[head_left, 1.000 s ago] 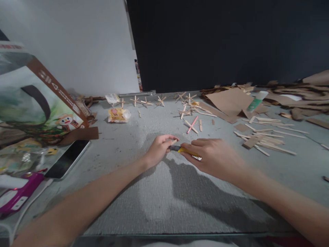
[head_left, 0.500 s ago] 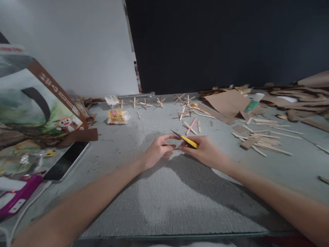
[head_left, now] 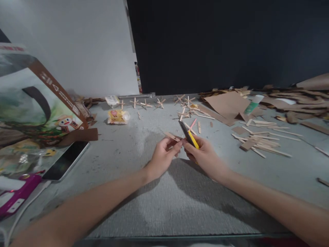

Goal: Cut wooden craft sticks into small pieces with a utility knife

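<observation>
Between the thumb and fingers of my left hand is a flat wooden stick, tilted, with its far end pointing up and left. My right hand is closed around a yellow and black utility knife, its dark end pointing away from me. The fingertips of both hands meet near the stick's right end. Just beyond the knife lie a pink and white patterned stick and a short wooden stick.
Crossed-stick stars stand along the back. Loose wooden sticks, brown cardboard and a glue stick lie on the right. A phone, a purple power strip, a snack packet and a printed bag occupy the left.
The knife has swung from pointing left to pointing more upright and away. The wooden stick has turned into clearer view in my left hand, whose fingers have curled in more.
</observation>
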